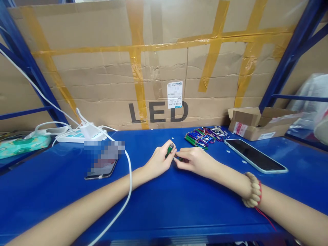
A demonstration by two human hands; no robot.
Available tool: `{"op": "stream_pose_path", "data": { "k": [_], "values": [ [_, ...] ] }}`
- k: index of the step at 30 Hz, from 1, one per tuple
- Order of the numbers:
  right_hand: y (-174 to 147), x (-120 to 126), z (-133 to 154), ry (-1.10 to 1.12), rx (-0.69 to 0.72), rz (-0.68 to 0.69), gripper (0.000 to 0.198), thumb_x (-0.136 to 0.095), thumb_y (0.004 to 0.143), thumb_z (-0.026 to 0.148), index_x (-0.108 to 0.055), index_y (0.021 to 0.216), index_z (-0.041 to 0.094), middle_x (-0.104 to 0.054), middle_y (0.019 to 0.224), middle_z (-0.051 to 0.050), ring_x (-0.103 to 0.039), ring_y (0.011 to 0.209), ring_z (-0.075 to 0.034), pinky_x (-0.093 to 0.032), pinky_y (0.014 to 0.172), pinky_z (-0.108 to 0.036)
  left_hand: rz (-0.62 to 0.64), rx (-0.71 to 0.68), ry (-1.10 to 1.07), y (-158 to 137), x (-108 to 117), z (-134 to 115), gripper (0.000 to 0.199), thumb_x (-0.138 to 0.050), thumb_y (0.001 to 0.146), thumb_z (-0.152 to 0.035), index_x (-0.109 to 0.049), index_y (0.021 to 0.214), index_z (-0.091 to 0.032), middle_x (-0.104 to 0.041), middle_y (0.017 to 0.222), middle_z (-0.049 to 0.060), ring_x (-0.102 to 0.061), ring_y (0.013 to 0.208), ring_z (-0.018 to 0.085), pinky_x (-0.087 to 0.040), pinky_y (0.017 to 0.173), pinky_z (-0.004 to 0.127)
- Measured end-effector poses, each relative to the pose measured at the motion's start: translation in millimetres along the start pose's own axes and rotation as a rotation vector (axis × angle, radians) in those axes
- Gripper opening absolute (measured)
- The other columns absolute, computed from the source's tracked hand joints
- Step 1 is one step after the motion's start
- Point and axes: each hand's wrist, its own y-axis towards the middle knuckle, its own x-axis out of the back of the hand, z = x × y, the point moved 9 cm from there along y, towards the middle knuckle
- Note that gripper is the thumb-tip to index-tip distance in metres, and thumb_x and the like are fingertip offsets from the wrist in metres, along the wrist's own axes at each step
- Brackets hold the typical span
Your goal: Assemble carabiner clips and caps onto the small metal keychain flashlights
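Head camera view, which looks down over the blue table, shows me two bare hands close together near the middle, well apart from the front edge. The left hand holds a small green cylinder, with fingers closed around it, so only its upper part is visible to me. Its long axis is inclined: the metal end points upward and a little to the right, and the body goes down into the grip. The right hand is just beside it, on the right and slightly lower in the picture, so the cylinder lies to the left of these right fingertips and its metal end is above them. The fingers of this right hand are narrow, drawn near to one another around something small and dark, but I cannot tell if they pinch it firmly, or whether it is a part of the same cylinder. About the look of the cylinder: it is dark green and smooth, with a round silver end which catches the light; the lower part is hidden by the palm. Behind the right hand lies a pile of coloured cylinders, green, blue, purple and red, with small metal pieces among them, and the right hand is the nearer one to it. Further right are a phone in a pale case and an open carton.
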Motion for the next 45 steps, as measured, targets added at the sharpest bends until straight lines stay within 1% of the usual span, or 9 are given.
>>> {"op": "stream_pose_path", "data": {
  "k": [6,10,13,16,20,25,32,39,45],
  "values": [
    [2,7,-6,0.082,-0.058,-0.058,0.039,-0.040,0.088,0.030,-0.060,0.058,0.015,-0.049,0.051,-0.001,-0.038,0.045,-0.008,-0.030,0.048,-0.022,-0.027,0.047,-0.043,-2,4,0,0.018,-0.037,0.087,-0.030,-0.034,0.073,-0.020,-0.041,0.063,-0.005,-0.037,0.056,0.008,-0.032,0.056,0.020],
    [0,20,-15,0.056,-0.090,-0.159,0.039,-0.040,0.089,0.032,-0.062,0.062,0.015,-0.046,0.051,0.000,-0.038,0.048,-0.009,-0.031,0.049,-0.023,-0.084,0.078,-0.073,-3,9,4,0.022,-0.037,0.085,-0.032,-0.034,0.068,-0.019,-0.036,0.057,-0.006,-0.032,0.053,0.008,-0.029,0.053,0.021],
    [-4,33,-21,0.041,-0.133,-0.294,0.038,-0.041,0.089,0.034,-0.064,0.065,0.015,-0.049,0.054,-0.001,-0.040,0.050,-0.010,-0.034,0.051,-0.023,-0.079,0.102,0.024,-3,7,9,0.028,-0.043,0.079,-0.029,-0.030,0.057,-0.018,-0.031,0.052,-0.006,-0.027,0.051,0.007,-0.025,0.052,0.022],
    [-7,36,-19,0.033,-0.138,-0.354,0.038,-0.041,0.089,0.036,-0.064,0.068,0.015,-0.052,0.057,-0.002,-0.042,0.051,-0.010,-0.036,0.053,-0.023,-0.046,0.116,0.127,-2,0,14,0.028,-0.046,0.074,-0.027,-0.030,0.052,-0.018,-0.031,0.050,-0.006,-0.025,0.050,0.007,-0.023,0.051,0.022],
    [-4,29,-10,0.026,-0.075,-0.302,0.038,-0.039,0.091,0.036,-0.065,0.071,0.015,-0.051,0.056,-0.002,-0.041,0.050,-0.010,-0.035,0.051,-0.023,-0.006,0.119,0.125,0,-6,16,0.025,-0.042,0.076,-0.028,-0.036,0.054,-0.017,-0.037,0.052,-0.005,-0.028,0.050,0.007,-0.023,0.050,0.022],
    [-1,26,-9,0.037,-0.066,-0.238,0.039,-0.037,0.092,0.037,-0.065,0.077,0.014,-0.053,0.058,-0.003,-0.044,0.052,-0.010,-0.035,0.051,-0.022,0.006,0.131,0.150,-1,-7,18,0.023,-0.041,0.077,-0.027,-0.041,0.057,-0.017,-0.041,0.053,-0.004,-0.030,0.049,0.007,-0.023,0.050,0.021],
    [0,23,-10,0.084,-0.073,-0.198,0.038,-0.040,0.091,0.036,-0.064,0.070,0.015,-0.050,0.055,-0.001,-0.043,0.051,-0.010,-0.033,0.051,-0.022,-0.017,0.162,0.182,-1,-2,19,0.021,-0.042,0.077,-0.027,-0.048,0.060,-0.017,-0.047,0.055,-0.004,-0.036,0.051,0.009,-0.026,0.051,0.021],
    [1,20,-12,0.114,-0.082,-0.187,0.036,-0.042,0.090,0.035,-0.066,0.073,0.015,-0.053,0.057,-0.002,-0.045,0.052,-0.010,-0.033,0.052,-0.022,-0.028,0.196,0.184,-1,0,22,0.021,-0.041,0.078,-0.029,-0.049,0.062,-0.018,-0.049,0.057,-0.003,-0.039,0.053,0.010,-0.028,0.052,0.021],
    [2,18,-12,0.103,-0.084,-0.181,0.037,-0.045,0.088,0.030,-0.056,0.056,0.015,-0.046,0.050,0.001,-0.040,0.048,-0.008,-0.030,0.050,-0.022,-0.056,0.273,0.221,-1,6,26,0.020,-0.042,0.076,-0.026,-0.041,0.058,-0.018,-0.050,0.058,-0.003,-0.045,0.058,0.011,-0.030,0.055,0.021]
  ]
}}
